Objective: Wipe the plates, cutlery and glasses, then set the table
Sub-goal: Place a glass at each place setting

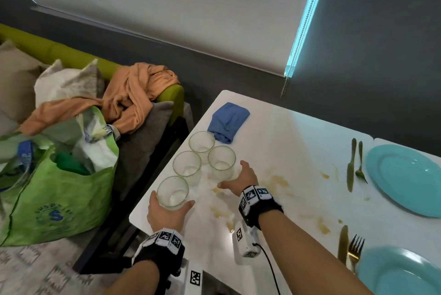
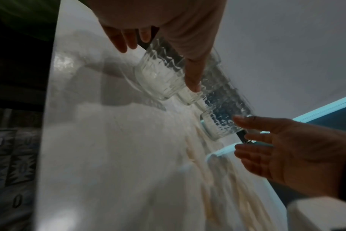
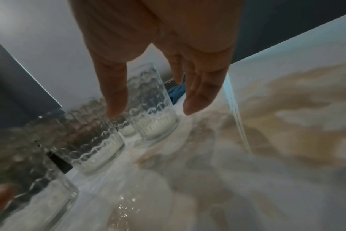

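Observation:
Four clear ribbed glasses stand by the left edge of the white table. My left hand holds the nearest glass between thumb and fingers; the left wrist view shows the thumb lying against this glass. Palm toward another glass, my right hand is spread just right of it. Its fingers hang straight in front of that glass. A folded blue cloth lies behind the glasses.
Two teal plates sit at the right, each with a gold knife and fork on its left. Yellow-brown smears mark the tabletop. A green bag and a sofa stand off the table's left edge.

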Demonstrator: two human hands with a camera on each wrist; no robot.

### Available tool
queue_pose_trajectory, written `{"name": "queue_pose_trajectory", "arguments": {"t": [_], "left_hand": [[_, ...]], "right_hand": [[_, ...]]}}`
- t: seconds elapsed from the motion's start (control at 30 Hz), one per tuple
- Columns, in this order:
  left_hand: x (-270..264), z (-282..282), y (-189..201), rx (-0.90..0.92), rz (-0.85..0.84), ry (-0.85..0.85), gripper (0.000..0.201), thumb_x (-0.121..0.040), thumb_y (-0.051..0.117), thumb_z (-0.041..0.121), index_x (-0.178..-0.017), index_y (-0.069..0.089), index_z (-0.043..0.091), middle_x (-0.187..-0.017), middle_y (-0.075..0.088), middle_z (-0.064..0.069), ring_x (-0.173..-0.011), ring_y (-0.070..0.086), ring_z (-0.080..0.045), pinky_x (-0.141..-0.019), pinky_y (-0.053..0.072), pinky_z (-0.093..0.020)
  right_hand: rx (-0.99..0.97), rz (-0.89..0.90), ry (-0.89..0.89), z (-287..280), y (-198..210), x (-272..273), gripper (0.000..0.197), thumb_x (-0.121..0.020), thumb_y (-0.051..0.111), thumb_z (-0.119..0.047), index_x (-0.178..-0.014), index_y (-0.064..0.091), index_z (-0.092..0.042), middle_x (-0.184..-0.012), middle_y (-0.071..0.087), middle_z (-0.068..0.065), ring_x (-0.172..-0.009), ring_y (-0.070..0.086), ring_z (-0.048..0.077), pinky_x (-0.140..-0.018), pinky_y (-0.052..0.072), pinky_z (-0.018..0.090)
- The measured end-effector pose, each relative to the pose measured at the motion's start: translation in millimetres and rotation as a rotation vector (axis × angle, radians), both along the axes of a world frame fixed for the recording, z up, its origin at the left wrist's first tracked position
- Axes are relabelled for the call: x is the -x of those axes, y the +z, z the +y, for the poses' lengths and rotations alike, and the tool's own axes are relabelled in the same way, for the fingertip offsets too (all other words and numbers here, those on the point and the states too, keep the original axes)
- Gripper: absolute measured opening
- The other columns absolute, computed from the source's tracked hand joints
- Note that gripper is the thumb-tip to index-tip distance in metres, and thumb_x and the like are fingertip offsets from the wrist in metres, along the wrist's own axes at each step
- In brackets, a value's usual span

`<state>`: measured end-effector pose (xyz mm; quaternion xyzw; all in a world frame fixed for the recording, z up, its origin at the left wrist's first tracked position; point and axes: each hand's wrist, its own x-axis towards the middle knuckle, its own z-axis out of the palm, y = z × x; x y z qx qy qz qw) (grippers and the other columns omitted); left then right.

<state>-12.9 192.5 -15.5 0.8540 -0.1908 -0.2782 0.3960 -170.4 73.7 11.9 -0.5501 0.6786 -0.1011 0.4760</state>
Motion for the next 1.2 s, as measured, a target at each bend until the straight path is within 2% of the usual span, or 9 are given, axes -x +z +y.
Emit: {"name": "queue_pose_trajectory", "arguments": {"t": [0.2,0.43,0.57,0.7,0.77,0.87,1.0,1.07,1.2], "left_hand": [[-13.0,-0.3,-5.5,0.074,0.003,-0.090,0.092,-0.053,0.091,0.020,-0.133,0.045,0.013,-0.129,0.055,-0.010,-0.124,0.047,-0.025,-0.100,0.037,-0.025],[-21.4,0.9,1.0,0.028,-0.005,-0.150,0.087,-0.053,0.090,0.021,-0.128,0.046,0.018,-0.125,0.044,-0.012,-0.123,0.040,-0.027,-0.099,0.041,-0.032],[-23.6,5.0,2.1,0.027,0.009,-0.185,0.087,-0.054,0.090,0.022,-0.129,0.044,0.021,-0.126,0.041,-0.010,-0.125,0.036,-0.026,-0.102,0.039,-0.034],[-21.5,13.1,6.3,0.059,-0.017,-0.222,0.085,-0.053,0.089,0.022,-0.126,0.046,0.023,-0.111,0.040,0.004,-0.124,0.037,-0.023,-0.100,0.038,-0.030],[-19.5,16.3,11.9,0.103,-0.038,-0.237,0.087,-0.046,0.088,0.031,-0.122,0.047,0.024,-0.097,0.037,0.014,-0.122,0.039,-0.023,-0.097,0.040,-0.028],[-14.1,16.2,26.8,0.191,-0.064,-0.255,0.093,-0.030,0.068,0.055,-0.116,0.046,0.027,-0.093,0.028,0.028,-0.117,0.040,-0.021,-0.089,0.037,-0.024],[4.4,7.3,50.6,0.278,-0.085,-0.307,0.094,-0.029,0.063,0.059,-0.116,0.047,0.026,-0.093,0.035,0.025,-0.112,0.039,-0.017,-0.087,0.035,-0.024],[19.5,-1.9,63.4,0.302,-0.077,-0.360,0.098,-0.032,0.069,0.056,-0.121,0.048,0.024,-0.099,0.041,0.016,-0.113,0.040,-0.017,-0.088,0.035,-0.023],[60.6,-29.0,82.6,0.365,-0.069,-0.494,0.087,-0.048,0.089,0.030,-0.125,0.049,0.022,-0.100,0.043,0.013,-0.115,0.041,-0.019,-0.094,0.037,-0.025]], "right_hand": [[0.067,-0.033,-0.104,-10.5,-21.0,-25.4,0.112,-0.053,0.087,-0.035,-0.145,0.025,-0.017,-0.144,0.039,0.005,-0.134,0.034,0.028,-0.110,0.035,0.040],[0.103,-0.127,-0.240,-13.9,-31.9,-40.7,0.108,-0.055,0.087,-0.026,-0.144,0.025,-0.024,-0.137,0.043,0.011,-0.128,0.042,0.028,-0.103,0.039,0.032],[0.173,-0.121,-0.243,-14.0,-37.0,-42.5,0.091,-0.054,0.085,-0.024,-0.133,0.041,-0.021,-0.128,0.053,0.008,-0.123,0.046,0.028,-0.101,0.044,0.036],[0.205,-0.113,-0.266,-12.2,-38.8,-40.9,0.082,-0.054,0.082,-0.024,-0.127,0.047,-0.020,-0.120,0.056,0.008,-0.117,0.050,0.027,-0.095,0.048,0.034],[0.207,-0.123,-0.291,-10.5,-38.4,-37.4,0.080,-0.053,0.082,-0.025,-0.125,0.048,-0.022,-0.119,0.055,0.009,-0.111,0.053,0.026,-0.090,0.048,0.029],[0.218,-0.132,-0.307,-7.9,-34.8,-27.0,0.076,-0.053,0.082,-0.025,-0.122,0.050,-0.023,-0.118,0.054,0.010,-0.105,0.056,0.024,-0.085,0.047,0.025],[0.251,-0.100,-0.315,-5.7,-17.8,-0.4,0.074,-0.055,0.082,-0.027,-0.121,0.051,-0.022,-0.117,0.058,0.008,-0.105,0.057,0.022,-0.083,0.044,0.023],[0.269,-0.092,-0.337,-4.3,-4.8,18.5,0.073,-0.056,0.083,-0.027,-0.121,0.051,-0.021,-0.117,0.059,0.007,-0.106,0.057,0.022,-0.084,0.043,0.022],[0.315,-0.062,-0.395,0.9,24.2,67.1,0.073,-0.057,0.082,-0.029,-0.122,0.050,-0.022,-0.118,0.057,0.008,-0.107,0.056,0.022,-0.081,0.040,0.020]]}}
